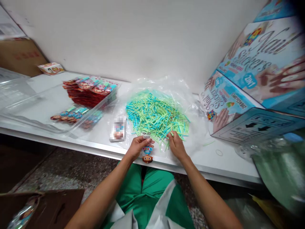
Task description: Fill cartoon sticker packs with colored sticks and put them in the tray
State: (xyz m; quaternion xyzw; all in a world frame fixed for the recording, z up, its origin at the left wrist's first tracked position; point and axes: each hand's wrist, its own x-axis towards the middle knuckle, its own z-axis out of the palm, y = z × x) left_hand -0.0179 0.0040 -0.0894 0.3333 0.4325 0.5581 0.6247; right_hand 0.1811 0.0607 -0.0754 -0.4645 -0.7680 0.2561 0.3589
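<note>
My left hand (139, 145) is closed on a small printed packet (147, 154), its cartoon head hanging down over the table's front edge. To the right, my right hand (175, 144) pinches at the near side of a pile of thin green and blue sticks (157, 111); a few green ones show at its fingertips. The pile lies on a clear plastic bag (195, 127) spread on the white table (100, 141). Left of my left hand lies a small flat packet (118, 128), its print blurred out.
A clear tray (30, 122) at left bears a stack of red packets (83, 95) and a row of cartoon packets (69, 115). Nail sticker boxes (231, 98) are stacked at right. A brown carton (20, 55) stands back left; an open carton (59, 208) sits below.
</note>
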